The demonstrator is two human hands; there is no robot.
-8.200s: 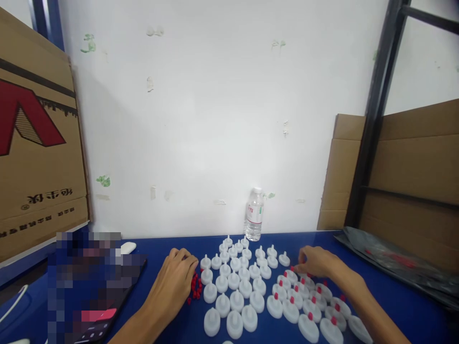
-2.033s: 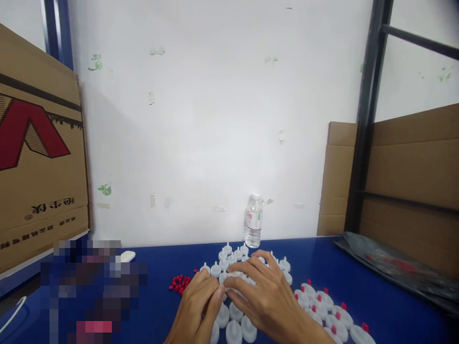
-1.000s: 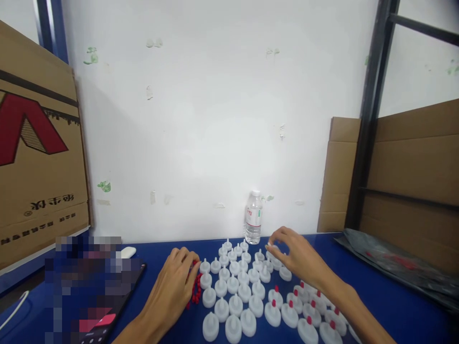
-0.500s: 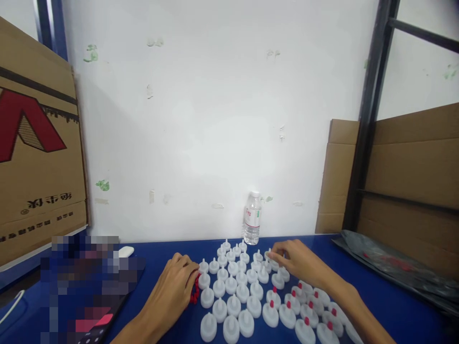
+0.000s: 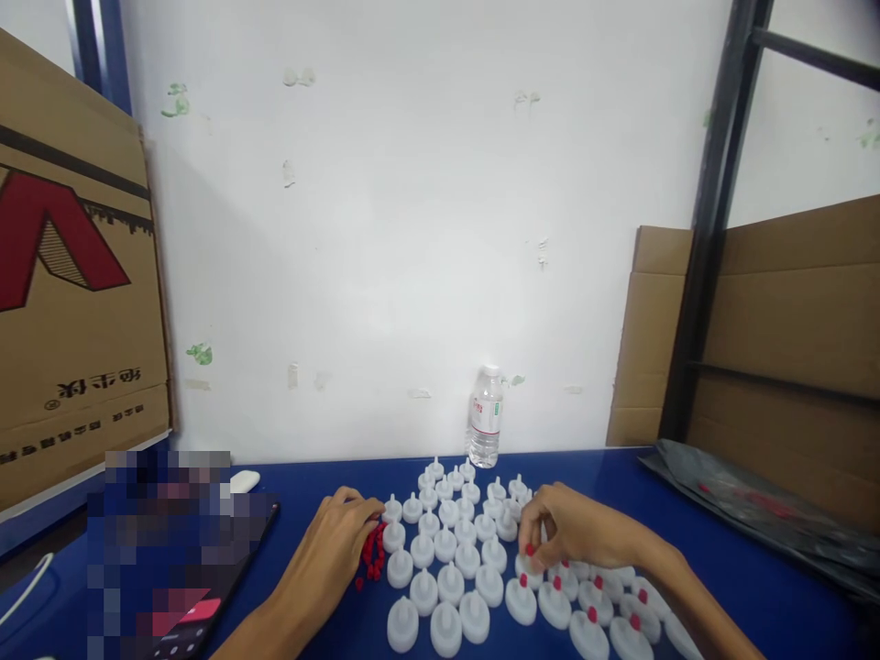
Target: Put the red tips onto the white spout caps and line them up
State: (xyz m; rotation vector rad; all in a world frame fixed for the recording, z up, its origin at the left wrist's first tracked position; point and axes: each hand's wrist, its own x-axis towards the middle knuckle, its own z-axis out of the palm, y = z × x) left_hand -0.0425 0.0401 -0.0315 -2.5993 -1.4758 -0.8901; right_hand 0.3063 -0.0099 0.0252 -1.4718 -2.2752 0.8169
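Blue table (image 5: 584, 466) was exposed behind upward-pointed white nozzles (image 5: 446, 616). A red tip (image 5: 530, 551) was pinched by the right hand (image 5: 577, 529); the left hand (image 5: 335, 534) was curled, its hold hidden.

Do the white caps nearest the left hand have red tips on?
No, the white caps beside the left hand show bare white nozzles.

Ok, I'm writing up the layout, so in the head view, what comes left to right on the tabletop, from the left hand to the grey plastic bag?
Left hand, loose red caps, uncapped white pieces, right hand, grey plastic bag. Left out, as they overlap others sideways: bottle, red-capped white pieces.
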